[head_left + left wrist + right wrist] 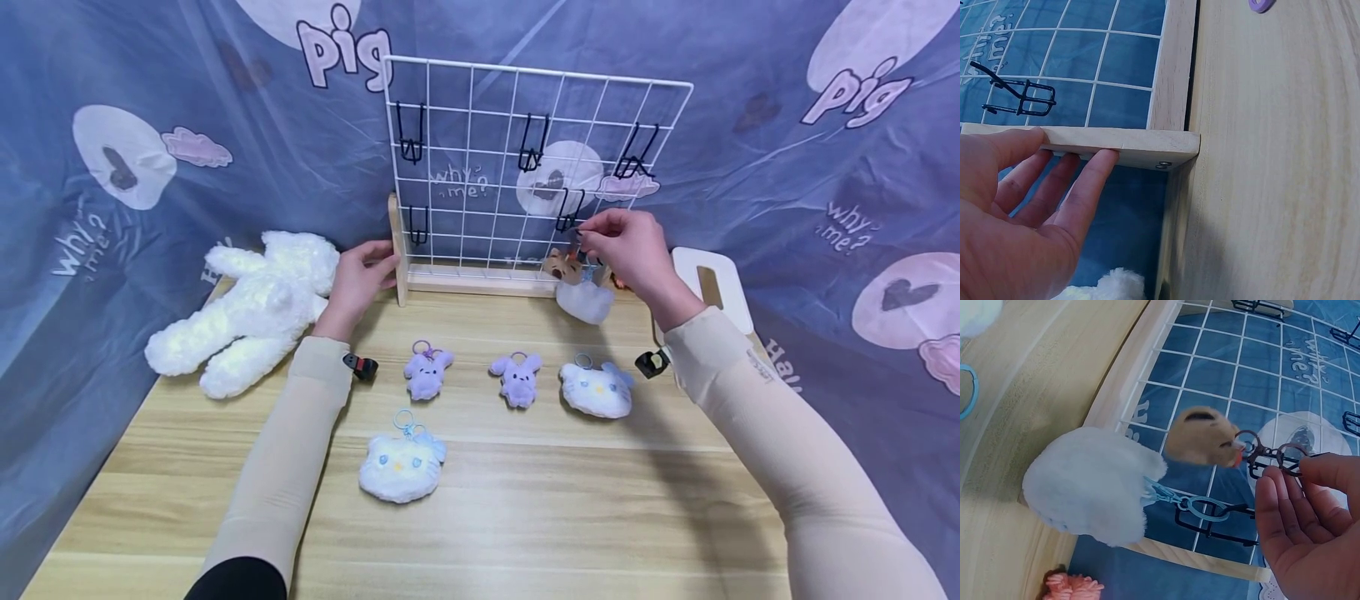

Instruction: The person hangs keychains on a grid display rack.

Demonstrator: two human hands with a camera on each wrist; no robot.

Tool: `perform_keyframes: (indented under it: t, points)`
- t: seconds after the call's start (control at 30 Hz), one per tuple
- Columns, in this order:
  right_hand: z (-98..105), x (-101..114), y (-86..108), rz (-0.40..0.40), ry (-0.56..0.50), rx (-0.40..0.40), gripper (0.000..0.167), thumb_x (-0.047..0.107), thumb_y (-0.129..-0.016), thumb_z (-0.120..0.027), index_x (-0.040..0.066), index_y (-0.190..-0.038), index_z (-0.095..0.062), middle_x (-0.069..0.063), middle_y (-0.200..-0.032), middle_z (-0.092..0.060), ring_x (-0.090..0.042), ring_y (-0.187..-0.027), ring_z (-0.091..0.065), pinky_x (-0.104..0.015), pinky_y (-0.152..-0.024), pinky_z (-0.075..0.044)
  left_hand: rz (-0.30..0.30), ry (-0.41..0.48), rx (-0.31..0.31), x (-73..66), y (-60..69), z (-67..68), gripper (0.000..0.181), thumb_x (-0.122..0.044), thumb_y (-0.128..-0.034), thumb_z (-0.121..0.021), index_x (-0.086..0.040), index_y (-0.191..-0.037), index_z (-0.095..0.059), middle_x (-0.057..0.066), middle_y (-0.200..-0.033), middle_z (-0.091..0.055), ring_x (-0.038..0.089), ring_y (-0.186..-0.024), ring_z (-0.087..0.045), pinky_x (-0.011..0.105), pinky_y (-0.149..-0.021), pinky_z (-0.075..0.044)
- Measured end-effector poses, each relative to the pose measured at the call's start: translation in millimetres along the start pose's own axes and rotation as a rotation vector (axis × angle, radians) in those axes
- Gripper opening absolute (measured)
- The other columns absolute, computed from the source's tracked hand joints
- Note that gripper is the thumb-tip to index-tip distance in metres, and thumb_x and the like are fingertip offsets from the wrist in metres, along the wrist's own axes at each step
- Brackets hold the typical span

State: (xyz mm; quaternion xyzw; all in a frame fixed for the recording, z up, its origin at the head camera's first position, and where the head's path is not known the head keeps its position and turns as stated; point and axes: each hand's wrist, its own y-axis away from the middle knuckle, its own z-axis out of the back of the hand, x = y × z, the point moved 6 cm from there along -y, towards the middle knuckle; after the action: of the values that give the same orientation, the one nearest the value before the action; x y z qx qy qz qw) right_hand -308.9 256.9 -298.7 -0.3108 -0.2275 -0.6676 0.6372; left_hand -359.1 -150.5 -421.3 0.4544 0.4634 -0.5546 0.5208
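My right hand (628, 250) pinches the dark metal ring (1291, 459) of a small brown plush keychain (1202, 437) between thumb and fingers, close to a black hook on the white wire grid rack (480, 154). Beside it, a white plush keychain (1091, 484) hangs by its blue ring from a lower hook (1216, 528). On the left side of the rack, my left hand (365, 279) rests its fairly straight fingers and thumb against the wooden side post (1122, 139), with the fingertips on the post's outer face.
Two purple bunny keychains, left (426, 375) and right (517, 381), and two white cat keychains, front (401, 468) and right (596, 390), lie on the wooden table (525, 517). A white plush toy (258, 312) lies left; a white board (720, 279) leans right. Several black hooks (532, 157) hang on the grid.
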Motion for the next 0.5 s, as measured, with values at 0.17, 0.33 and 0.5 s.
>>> perform_keyframes:
  t: [0.17, 0.33, 0.5]
  points:
    - [-1, 0, -4.5, -0.007, 0.016, -0.008, 0.022, 0.026, -0.107, -0.072, 0.013, -0.123, -0.082, 0.0, -0.104, -0.084, -0.015, -0.091, -0.077, -0.017, -0.072, -0.054, 0.001, 0.003, -0.002, 0.4, -0.8, 0.3, 0.041, -0.009, -0.1124, -0.068, 0.005, -0.151, -0.065, 0.028, -0.149, -0.065, 0.039, -0.131, -0.07, 0.049, -0.111, -0.068]
    - [-2, 0, -9.9, 0.008, 0.023, -0.019, 0.023, 0.025, -0.108, -0.072, 0.011, -0.122, -0.082, -0.001, -0.102, -0.085, -0.009, -0.084, -0.076, -0.015, -0.068, -0.055, -0.003, -0.001, -0.003, 1.9, -2.5, 0.3, 0.041, -0.01, -0.1123, -0.068, 0.005, -0.15, -0.065, 0.028, -0.148, -0.065, 0.035, -0.127, -0.071, 0.046, -0.108, -0.07]
    - [-4, 1, -16.1, 0.02, 0.046, -0.029, 0.024, 0.026, -0.109, -0.073, 0.008, -0.12, -0.083, -0.002, -0.1, -0.085, -0.013, -0.083, -0.078, -0.014, -0.072, -0.054, -0.002, -0.002, -0.005, 4.1, -4.1, 0.8, 0.04, -0.009, -0.112, -0.069, 0.006, -0.149, -0.066, 0.028, -0.148, -0.066, 0.037, -0.127, -0.072, 0.039, -0.103, -0.072]
